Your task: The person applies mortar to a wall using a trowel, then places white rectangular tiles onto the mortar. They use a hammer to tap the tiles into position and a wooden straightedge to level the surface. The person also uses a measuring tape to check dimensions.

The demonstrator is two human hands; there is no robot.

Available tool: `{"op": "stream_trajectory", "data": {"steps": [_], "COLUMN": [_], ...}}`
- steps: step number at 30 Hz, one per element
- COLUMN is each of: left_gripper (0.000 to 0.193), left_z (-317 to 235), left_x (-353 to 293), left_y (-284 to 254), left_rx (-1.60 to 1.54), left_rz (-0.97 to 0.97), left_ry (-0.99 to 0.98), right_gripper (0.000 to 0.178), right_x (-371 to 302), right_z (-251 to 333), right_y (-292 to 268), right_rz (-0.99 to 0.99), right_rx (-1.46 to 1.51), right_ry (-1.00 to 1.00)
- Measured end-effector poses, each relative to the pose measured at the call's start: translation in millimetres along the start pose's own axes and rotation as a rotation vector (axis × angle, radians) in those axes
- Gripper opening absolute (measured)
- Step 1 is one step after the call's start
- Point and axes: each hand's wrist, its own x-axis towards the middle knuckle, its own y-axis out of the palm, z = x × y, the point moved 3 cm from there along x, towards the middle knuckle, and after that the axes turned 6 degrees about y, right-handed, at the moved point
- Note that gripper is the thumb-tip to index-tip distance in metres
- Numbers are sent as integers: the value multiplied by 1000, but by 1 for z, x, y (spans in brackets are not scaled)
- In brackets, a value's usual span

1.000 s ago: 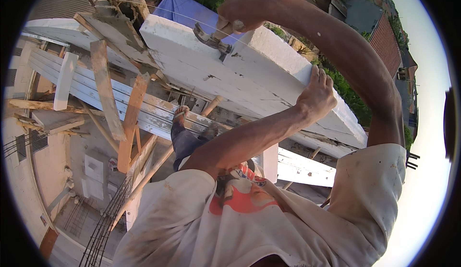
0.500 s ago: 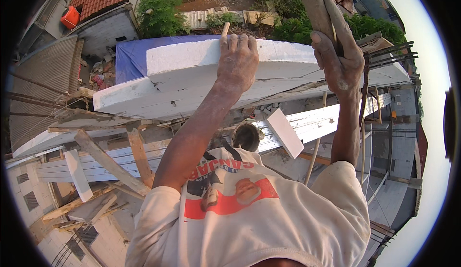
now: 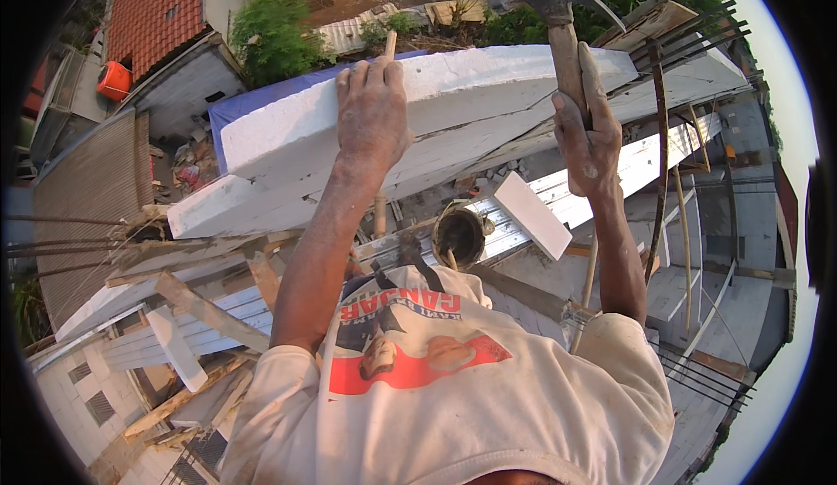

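My left hand (image 3: 370,119) is closed around a pale wooden stick (image 3: 391,44) whose end pokes up past the fingers. It rests against the top edge of a large white block (image 3: 283,127), near that block's left end. The lower part of the stick is hidden by the hand. On the right, my right hand (image 3: 593,140) grips the wooden handle of a hammer (image 3: 553,2), thumb and forefinger lying along it. The hammer's dark metal head, with a long curved claw, is raised toward the top of the view.
A bucket (image 3: 459,235) stands below the wall, beside a loose white slab (image 3: 534,215) lying on a ribbed metal strip. Bare rebar (image 3: 697,33) juts out at right. Wooden boards (image 3: 209,310) prop at lower left. Blue sheeting (image 3: 228,117) and roofs lie beyond the wall.
The view has shifted. My right hand and the hammer are lower and further left, so the hammer head now shows. My left hand stays closed at the block's edge.
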Motion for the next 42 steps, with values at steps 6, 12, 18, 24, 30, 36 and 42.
{"op": "stream_trajectory", "data": {"steps": [6, 12, 18, 24, 30, 36, 42], "left_gripper": [58, 61, 69, 70, 70, 74, 74], "left_z": [5, -2, -1, -3, -2, -8, -42], "left_x": [-2, 1, -1, -1, 5, 6, -21], "left_y": [0, -2, -7, -11, -13, -17, -23], "left_rx": [16, 9, -9, -3, 32, 15, 111], "left_rz": [-40, -11, 13, 29, 70, 161, -78], "left_ry": [19, 14, 10, 26, -6, -16, 261], "right_gripper": [60, 64, 63, 62, 64, 51, 29], "right_x": [9, 5, -11, -9, -19, -110, -295], "right_z": [-11, -38, -31, -42, -53, -92, -185], "right_y": [3, 14, 17, 12, 12, 52, 140], "right_rz": [285, 180, 29, 108, -31, -123, 92], "right_rx": [-391, -389, -314, -388, -262, 261, 643], "right_ry": [-208, -241, -198, -139, -97, 254, 1141]}}
